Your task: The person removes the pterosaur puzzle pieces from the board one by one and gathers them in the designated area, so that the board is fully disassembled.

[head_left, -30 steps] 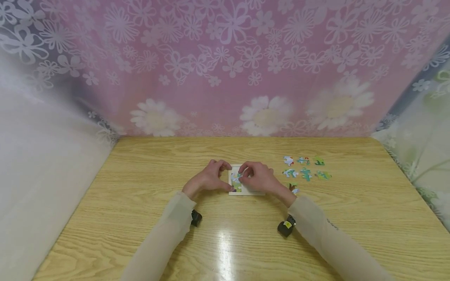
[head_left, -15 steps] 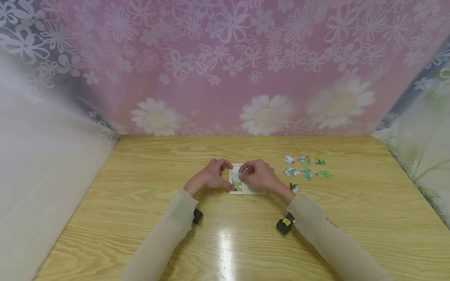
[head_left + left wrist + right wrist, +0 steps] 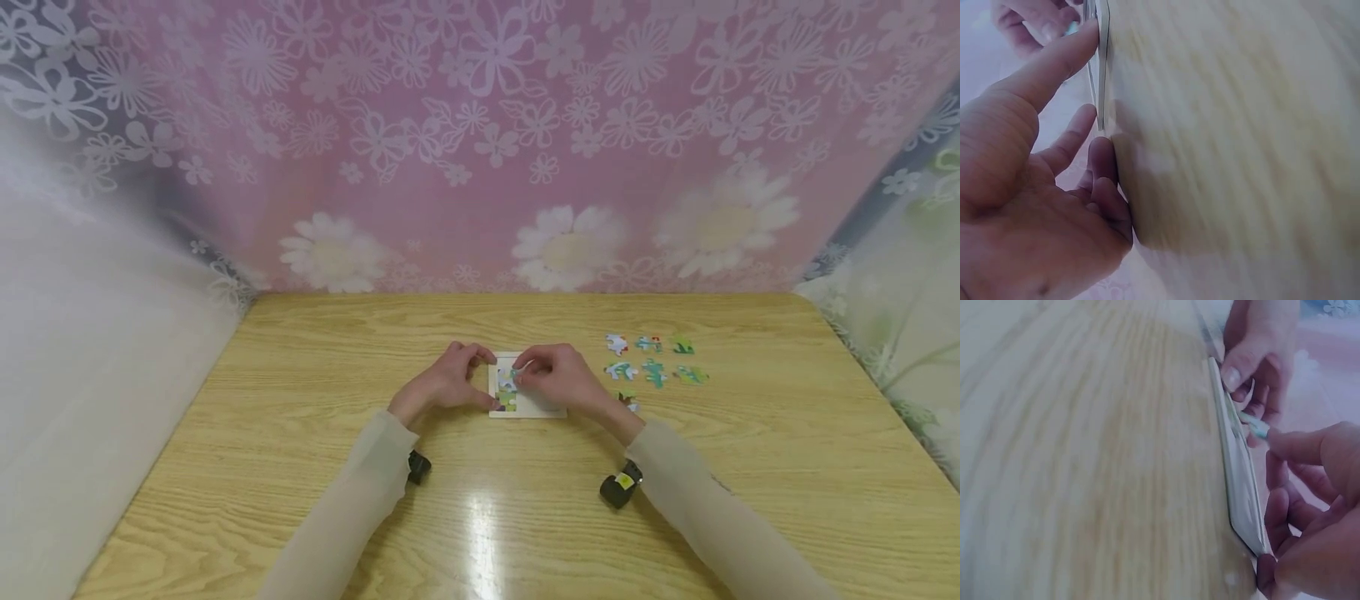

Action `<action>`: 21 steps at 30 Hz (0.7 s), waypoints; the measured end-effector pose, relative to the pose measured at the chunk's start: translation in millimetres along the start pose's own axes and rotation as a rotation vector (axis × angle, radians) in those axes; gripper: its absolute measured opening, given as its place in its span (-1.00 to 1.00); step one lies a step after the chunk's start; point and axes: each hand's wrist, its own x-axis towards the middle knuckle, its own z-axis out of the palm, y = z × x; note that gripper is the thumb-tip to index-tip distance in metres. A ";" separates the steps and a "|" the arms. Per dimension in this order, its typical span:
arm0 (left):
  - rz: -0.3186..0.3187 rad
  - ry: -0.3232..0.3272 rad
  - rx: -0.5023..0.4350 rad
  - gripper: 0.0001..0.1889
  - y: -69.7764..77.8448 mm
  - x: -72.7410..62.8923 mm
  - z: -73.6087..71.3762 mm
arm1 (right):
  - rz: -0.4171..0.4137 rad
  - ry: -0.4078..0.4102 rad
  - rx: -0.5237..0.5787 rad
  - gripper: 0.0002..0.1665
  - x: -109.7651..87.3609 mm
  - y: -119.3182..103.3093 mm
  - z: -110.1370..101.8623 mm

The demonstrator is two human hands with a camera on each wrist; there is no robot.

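A small white puzzle tray (image 3: 542, 407) lies on the table in the head view, with a few joined puzzle pieces (image 3: 506, 400) along its left side. My left hand (image 3: 447, 377) holds the tray's left edge, thumb by the near corner and forefinger by the far one. In the left wrist view the left thumb (image 3: 1054, 69) lies against the tray's rim. Over the tray, my right hand (image 3: 561, 379) pinches a puzzle piece (image 3: 1256, 427), tilted up from the tray in the right wrist view. The right fingers partly cover that piece in the head view.
Several loose puzzle pieces (image 3: 652, 372) lie in rows to the right of the tray; my right wrist partly hides the nearest one (image 3: 626, 400). The wooden table (image 3: 337, 333) ends at a pink flowered curtain (image 3: 450, 167) behind. White cloth (image 3: 112, 375) hangs at the left.
My right hand has shifted slightly to the right, and the piece it pinches now sits a little farther from the tray's left edge. The left hand stays at the tray.
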 end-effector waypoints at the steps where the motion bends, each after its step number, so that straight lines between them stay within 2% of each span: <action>1: 0.008 0.003 0.010 -0.30 -0.7 -0.5 0.4 | -0.014 0.003 0.019 -0.84 -1.6 0.5 -1.8; 5: 0.038 0.008 0.052 -0.29 -4.1 -1.9 2.6 | -0.056 0.018 0.078 -0.82 -8.0 5.6 -10.6; 9: 0.063 -0.002 0.060 -0.29 -6.4 -2.5 2.8 | -0.062 0.021 0.115 -0.82 -15.0 11.1 -20.6; 18: 0.113 -0.030 0.009 -0.38 -9.9 -6.8 -5.0 | -0.025 0.042 0.128 -0.78 -30.2 18.8 -41.9; 21: 0.110 -0.041 -0.007 -0.41 -9.8 -10.8 -6.6 | -0.022 0.045 0.126 -0.75 -36.1 21.6 -49.3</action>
